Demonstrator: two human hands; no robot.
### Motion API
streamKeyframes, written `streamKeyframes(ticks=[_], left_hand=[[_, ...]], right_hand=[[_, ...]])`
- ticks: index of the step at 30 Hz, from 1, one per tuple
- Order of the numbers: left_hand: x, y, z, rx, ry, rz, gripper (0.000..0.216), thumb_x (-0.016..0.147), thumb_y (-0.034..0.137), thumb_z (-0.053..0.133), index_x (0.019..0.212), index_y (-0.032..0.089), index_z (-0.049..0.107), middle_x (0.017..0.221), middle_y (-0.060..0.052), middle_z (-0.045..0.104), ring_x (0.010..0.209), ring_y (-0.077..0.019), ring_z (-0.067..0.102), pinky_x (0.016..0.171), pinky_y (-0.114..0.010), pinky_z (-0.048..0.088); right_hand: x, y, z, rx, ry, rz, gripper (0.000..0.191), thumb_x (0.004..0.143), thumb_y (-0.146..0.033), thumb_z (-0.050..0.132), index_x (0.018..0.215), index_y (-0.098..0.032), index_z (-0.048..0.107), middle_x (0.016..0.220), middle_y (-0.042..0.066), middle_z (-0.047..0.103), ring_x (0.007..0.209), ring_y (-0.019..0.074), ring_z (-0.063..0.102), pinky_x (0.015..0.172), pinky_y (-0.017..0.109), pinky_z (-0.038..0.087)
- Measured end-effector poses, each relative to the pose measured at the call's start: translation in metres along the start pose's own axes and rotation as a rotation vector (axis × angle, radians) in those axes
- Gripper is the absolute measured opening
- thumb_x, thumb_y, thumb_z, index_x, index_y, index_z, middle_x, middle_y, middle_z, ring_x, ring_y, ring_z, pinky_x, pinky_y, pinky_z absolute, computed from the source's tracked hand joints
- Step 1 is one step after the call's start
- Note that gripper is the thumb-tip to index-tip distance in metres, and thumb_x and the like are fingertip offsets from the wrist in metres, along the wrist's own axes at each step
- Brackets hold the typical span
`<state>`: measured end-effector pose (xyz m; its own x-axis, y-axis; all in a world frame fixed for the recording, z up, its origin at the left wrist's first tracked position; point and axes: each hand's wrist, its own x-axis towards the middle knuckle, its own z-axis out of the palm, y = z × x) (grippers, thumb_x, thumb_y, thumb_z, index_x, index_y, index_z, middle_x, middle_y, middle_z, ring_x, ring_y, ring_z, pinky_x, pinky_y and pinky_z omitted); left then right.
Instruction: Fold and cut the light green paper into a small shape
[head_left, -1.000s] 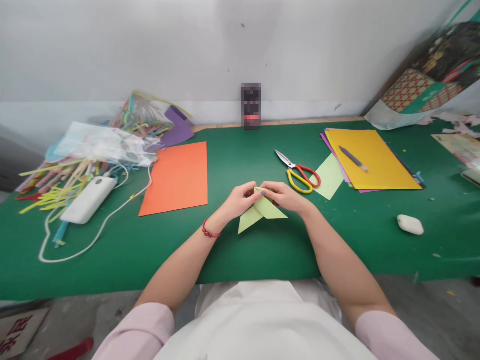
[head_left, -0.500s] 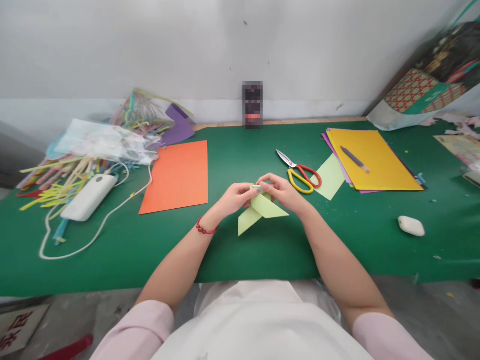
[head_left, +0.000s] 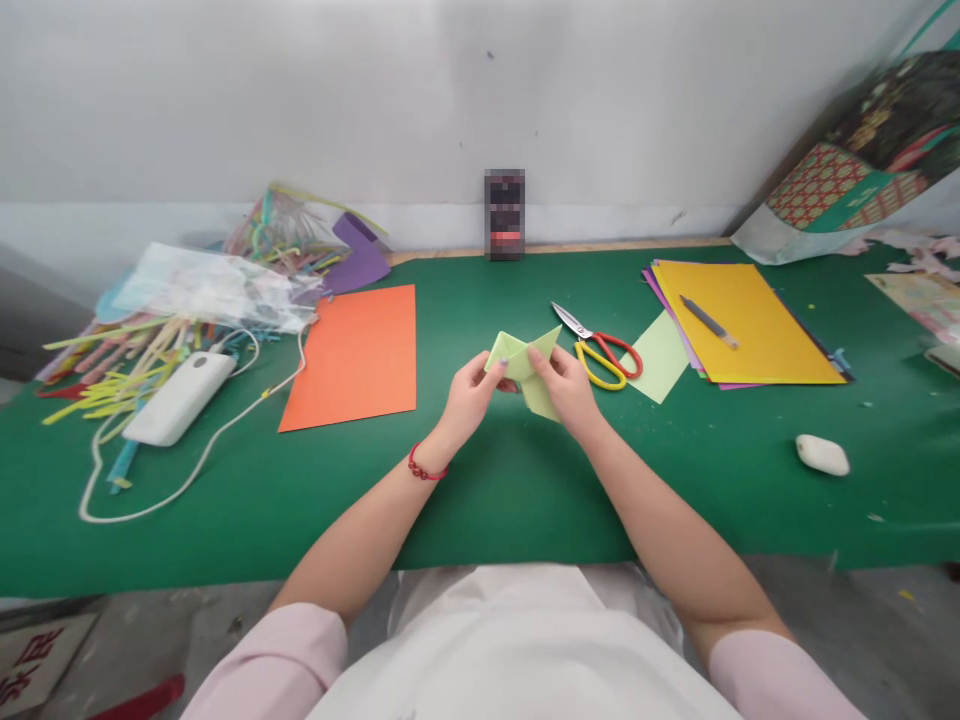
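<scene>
A piece of folded light-green paper [head_left: 534, 366] is held up between my two hands over the green table [head_left: 517, 500]. My left hand [head_left: 474, 392] pinches its left part, with the thumb on the front face. My right hand [head_left: 568, 386] grips the right side, thumb pressed on the front. One pointed corner sticks up at the upper right and a flap hangs below between the hands. Some of the fingers are hidden behind the paper. Just right of my right hand lie scissors [head_left: 600, 350] with one red and one yellow handle.
Orange paper [head_left: 360, 360] lies at left, near a white power bank [head_left: 180, 398] with a cable and a heap of coloured strips [head_left: 97, 375]. At right are light-green paper [head_left: 660, 365], yellow sheets [head_left: 765, 335] with a pen [head_left: 709, 321], and a small white case [head_left: 822, 455]. A phone [head_left: 505, 215] leans against the wall.
The folded paper has been turned: its points hung downward before, and now one corner points up at the right. Both hands have shifted their grip on it.
</scene>
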<state>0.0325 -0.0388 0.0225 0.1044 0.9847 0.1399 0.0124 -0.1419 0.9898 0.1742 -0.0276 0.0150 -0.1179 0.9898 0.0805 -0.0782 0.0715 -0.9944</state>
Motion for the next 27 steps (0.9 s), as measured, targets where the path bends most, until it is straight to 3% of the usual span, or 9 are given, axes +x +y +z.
streamKeyframes(ticks=[4, 8, 11, 15, 22, 27], left_hand=[[0.003, 0.0, -0.007, -0.056, -0.263, -0.092, 0.039, 0.081, 0.055, 0.056, 0.076, 0.016, 0.054, 0.055, 0.002, 0.057, 0.05, -0.011, 0.056, 0.052, -0.024, 0.048], [0.002, 0.001, -0.009, -0.016, -0.357, -0.162, 0.039, 0.083, 0.056, 0.053, 0.081, 0.017, 0.05, 0.048, 0.004, 0.054, 0.039, -0.0094, 0.051, 0.042, -0.022, 0.043], [0.001, -0.001, -0.007, -0.015, -0.3, -0.153, 0.039, 0.085, 0.055, 0.051, 0.082, 0.017, 0.05, 0.046, 0.005, 0.054, 0.037, -0.0094, 0.051, 0.041, -0.022, 0.042], [0.001, -0.004, -0.003, -0.005, -0.167, -0.1, 0.039, 0.087, 0.053, 0.048, 0.089, 0.015, 0.055, 0.044, 0.005, 0.053, 0.037, -0.0097, 0.052, 0.042, -0.022, 0.045], [-0.003, -0.006, 0.006, 0.003, -0.004, -0.071, 0.039, 0.088, 0.055, 0.044, 0.084, 0.016, 0.052, 0.049, 0.003, 0.059, 0.043, -0.0118, 0.059, 0.047, -0.023, 0.051], [-0.005, -0.008, 0.01, 0.014, 0.031, -0.053, 0.038, 0.088, 0.054, 0.045, 0.085, 0.017, 0.052, 0.053, 0.001, 0.063, 0.047, -0.0132, 0.063, 0.051, -0.025, 0.053]], right_hand=[[0.006, -0.004, -0.016, -0.111, -0.129, -0.014, 0.045, 0.073, -0.062, 0.059, 0.077, -0.017, 0.059, 0.071, 0.002, 0.06, 0.065, 0.0161, 0.055, 0.058, 0.029, 0.045], [0.007, -0.008, -0.024, -0.182, -0.219, -0.061, 0.039, 0.077, -0.055, 0.058, 0.09, -0.019, 0.061, 0.075, 0.002, 0.06, 0.066, 0.0153, 0.054, 0.059, 0.028, 0.044], [0.004, -0.007, -0.022, -0.133, -0.236, -0.059, 0.038, 0.078, -0.053, 0.059, 0.102, -0.023, 0.055, 0.075, 0.0, 0.059, 0.063, 0.0145, 0.054, 0.058, 0.028, 0.045], [0.002, -0.003, -0.017, -0.155, -0.187, -0.11, 0.03, 0.08, -0.052, 0.057, 0.088, -0.024, 0.052, 0.075, 0.0, 0.059, 0.07, 0.0163, 0.056, 0.066, 0.031, 0.048], [0.001, -0.009, -0.016, -0.238, -0.158, -0.25, 0.018, 0.074, -0.039, 0.066, 0.077, -0.021, 0.062, 0.102, 0.006, 0.065, 0.094, 0.0223, 0.059, 0.086, 0.039, 0.046], [0.002, -0.009, -0.016, -0.298, -0.103, -0.283, 0.018, 0.078, -0.037, 0.062, 0.085, -0.021, 0.067, 0.095, 0.005, 0.067, 0.09, 0.0225, 0.061, 0.085, 0.039, 0.047]])
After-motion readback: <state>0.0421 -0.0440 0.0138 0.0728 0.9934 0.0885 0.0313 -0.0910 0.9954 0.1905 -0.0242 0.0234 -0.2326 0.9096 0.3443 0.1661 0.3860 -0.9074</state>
